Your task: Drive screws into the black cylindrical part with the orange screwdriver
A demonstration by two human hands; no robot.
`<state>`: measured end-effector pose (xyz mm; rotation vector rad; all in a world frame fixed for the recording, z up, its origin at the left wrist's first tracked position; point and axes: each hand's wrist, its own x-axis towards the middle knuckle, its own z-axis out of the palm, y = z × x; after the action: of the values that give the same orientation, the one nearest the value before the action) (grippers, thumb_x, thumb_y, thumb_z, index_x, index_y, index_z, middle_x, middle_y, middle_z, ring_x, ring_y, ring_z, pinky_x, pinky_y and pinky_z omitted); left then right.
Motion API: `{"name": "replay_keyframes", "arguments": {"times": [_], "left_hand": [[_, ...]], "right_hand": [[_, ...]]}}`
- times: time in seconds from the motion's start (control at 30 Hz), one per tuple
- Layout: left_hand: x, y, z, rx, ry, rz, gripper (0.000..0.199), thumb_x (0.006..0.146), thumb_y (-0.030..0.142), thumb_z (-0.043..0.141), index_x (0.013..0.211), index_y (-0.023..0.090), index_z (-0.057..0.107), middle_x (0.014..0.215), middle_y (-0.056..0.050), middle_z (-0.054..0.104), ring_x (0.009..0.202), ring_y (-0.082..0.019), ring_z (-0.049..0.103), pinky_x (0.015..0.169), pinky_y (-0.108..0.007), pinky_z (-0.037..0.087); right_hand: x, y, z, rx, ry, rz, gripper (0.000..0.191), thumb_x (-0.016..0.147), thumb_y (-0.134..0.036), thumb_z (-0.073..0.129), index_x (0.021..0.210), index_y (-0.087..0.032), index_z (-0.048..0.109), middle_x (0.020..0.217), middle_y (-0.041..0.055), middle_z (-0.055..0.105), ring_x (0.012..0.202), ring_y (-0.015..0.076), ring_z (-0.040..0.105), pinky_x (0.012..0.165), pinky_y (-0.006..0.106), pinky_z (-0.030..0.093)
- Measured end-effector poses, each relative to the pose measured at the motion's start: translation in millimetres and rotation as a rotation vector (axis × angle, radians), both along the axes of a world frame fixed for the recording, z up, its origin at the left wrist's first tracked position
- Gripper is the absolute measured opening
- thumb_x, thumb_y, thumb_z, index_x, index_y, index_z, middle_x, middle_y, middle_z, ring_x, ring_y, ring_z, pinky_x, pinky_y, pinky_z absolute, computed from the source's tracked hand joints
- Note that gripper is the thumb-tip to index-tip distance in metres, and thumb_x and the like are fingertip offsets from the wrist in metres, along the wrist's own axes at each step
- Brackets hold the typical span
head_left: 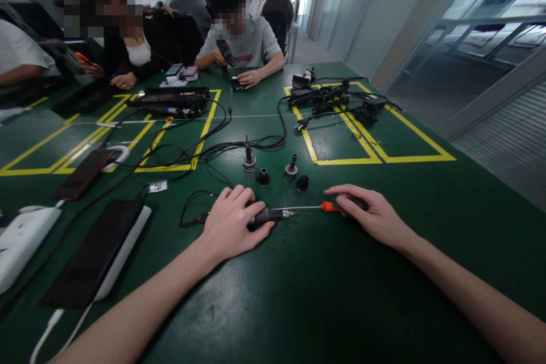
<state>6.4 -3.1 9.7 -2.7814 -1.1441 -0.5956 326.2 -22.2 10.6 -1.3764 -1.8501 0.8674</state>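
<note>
Left hand (234,219), laid palm down over slim black rotary tool with silver metal nose (272,215); closed round the tool, with fingers bent over the top and thumb along the near side, though impossible to tell how firmly. Low over glossy green table top (239,307), or resting on it, with thin tip pointing to the right. Just beyond, from left to right: tall upright metal part with silver ring and dark pin (249,162), small black conical cap (263,177), shorter upright metal part with silver ring (291,170), second black cap (302,183). On the near side of the nose, tiny loose bits (284,238), too small to name. Farther right, slim screwdriver with orange-and-black handle (327,206), with long pale shaft running leftward beside the nose; not possible to say whether touching. Last, right hand (377,215), pinching the handle between thumb and fingers, with index finger stretched forward. Probably best to steady the rotary tool with left palm, to keep left thumb clear of the thin tip, and to guide the shaft slowly with light pinch, without brushing away the tiny bits.
</note>
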Motion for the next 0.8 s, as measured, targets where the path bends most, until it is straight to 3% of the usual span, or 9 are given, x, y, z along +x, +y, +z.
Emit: {"name": "replay_keyframes", "arguments": {"times": [0.1,0.43,0.63,0.8], "left_hand": [[0.1,0.3,0.6,-0.003,0.004,0.001,0.029,0.093,0.046,0.066,0.095,0.02,0.077,0.089,-0.006,0.064,0.084,-0.023,0.054,0.07,-0.038,0.04],[0.0,-0.3,1.1,-0.03,0.0,0.002,0.029,0.094,0.045,0.064,0.095,0.018,0.077,0.091,-0.007,0.063,0.084,-0.023,0.054,0.069,-0.037,0.045],[0.3,-0.2,1.9,-0.05,0.002,-0.002,0.027,0.094,0.043,0.065,0.096,0.018,0.077,0.091,-0.007,0.062,0.084,-0.023,0.054,0.069,-0.037,0.046],[0.3,-0.4,1.9,-0.052,-0.001,-0.004,0.028,0.094,0.044,0.065,0.095,0.018,0.076,0.091,-0.007,0.062,0.084,-0.023,0.054,0.069,-0.037,0.047]], "right_hand": [[-0.6,-0.9,1.8,-0.023,-0.019,-0.001,0.042,0.098,-0.057,0.057,0.109,-0.022,0.077,0.06,-0.0011,0.058,0.052,0.0158,0.052,0.048,0.027,0.041],[-2.0,-1.5,1.3,-0.011,0.046,-0.025,0.036,0.093,-0.052,0.066,0.11,-0.022,0.076,0.077,0.0016,0.065,0.057,0.0155,0.057,0.052,0.028,0.046],[3.1,0.0,-5.2,0.136,0.031,-0.005,0.031,0.092,-0.052,0.071,0.108,-0.026,0.078,0.095,0.0066,0.071,0.081,0.0233,0.068,0.073,0.036,0.058],[1.7,1.6,-4.4,0.169,0.01,0.085,0.024,0.093,-0.045,0.072,0.106,-0.025,0.077,0.097,0.008,0.071,0.085,0.0242,0.07,0.073,0.037,0.059]]}}
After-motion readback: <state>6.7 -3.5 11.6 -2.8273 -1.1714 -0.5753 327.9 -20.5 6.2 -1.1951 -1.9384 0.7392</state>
